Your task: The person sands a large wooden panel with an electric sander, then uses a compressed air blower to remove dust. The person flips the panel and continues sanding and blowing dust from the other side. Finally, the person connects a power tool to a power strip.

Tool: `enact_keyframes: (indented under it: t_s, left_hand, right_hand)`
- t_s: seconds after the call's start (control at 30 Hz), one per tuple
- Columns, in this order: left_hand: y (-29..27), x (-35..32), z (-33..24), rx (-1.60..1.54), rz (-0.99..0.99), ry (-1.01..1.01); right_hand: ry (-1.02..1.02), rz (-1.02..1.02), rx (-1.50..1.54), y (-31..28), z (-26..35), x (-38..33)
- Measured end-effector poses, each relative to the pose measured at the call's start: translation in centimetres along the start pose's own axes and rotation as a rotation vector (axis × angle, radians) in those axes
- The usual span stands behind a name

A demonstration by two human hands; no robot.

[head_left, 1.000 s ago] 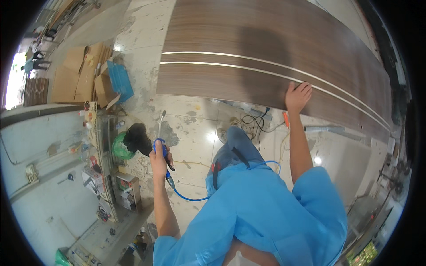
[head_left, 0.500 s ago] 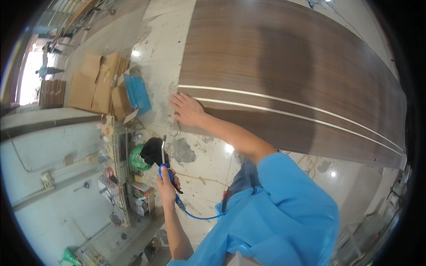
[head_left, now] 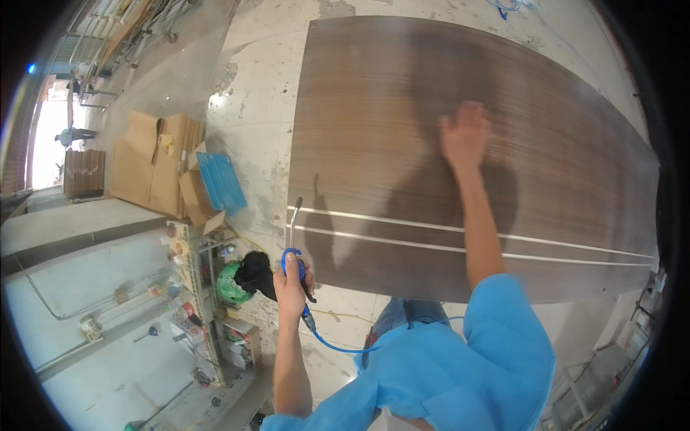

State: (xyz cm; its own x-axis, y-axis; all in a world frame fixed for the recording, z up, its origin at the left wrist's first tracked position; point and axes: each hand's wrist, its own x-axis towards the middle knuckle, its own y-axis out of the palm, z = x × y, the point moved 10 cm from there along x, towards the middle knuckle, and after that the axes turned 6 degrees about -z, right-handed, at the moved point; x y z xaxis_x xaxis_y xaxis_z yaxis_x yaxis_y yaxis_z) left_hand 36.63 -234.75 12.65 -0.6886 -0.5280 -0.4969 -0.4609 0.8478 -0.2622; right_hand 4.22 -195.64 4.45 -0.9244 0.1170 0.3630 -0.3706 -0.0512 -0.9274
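Brown wood-grain panel (head_left: 420, 161) lies flat in front of the person (head_left: 438, 366), two pale strips (head_left: 374, 218) along its near side. Left hand (head_left: 290, 293) grips a blue air gun (head_left: 291, 260), metal nozzle (head_left: 293, 218) pointing away from the body, blue hose (head_left: 338, 348) trailing back. Right hand (head_left: 466, 138) spread over the panel, fingers extended, blurred; can't tell if it touches.

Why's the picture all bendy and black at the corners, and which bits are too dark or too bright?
Head view: the wide fisheye lens bends the brown panel's edges and leaves black corners; head view: a dark shadow lies on the panel near the right hand; head view: the far-left opening glares white.
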Motion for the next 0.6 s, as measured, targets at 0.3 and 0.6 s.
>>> enact_keyframes:
  t_s: [0.3,0.6]
  left_hand:
    - [3.2,2.0,-4.3,0.019,-0.041,0.002]
    - [12.1,2.2,-4.7,0.097,0.226,-0.036]
  right_hand:
    - [-0.777,0.297,0.521,4.2,36.6,2.2]
    - [-0.115,0.032,0.248,10.0,5.7,27.3]
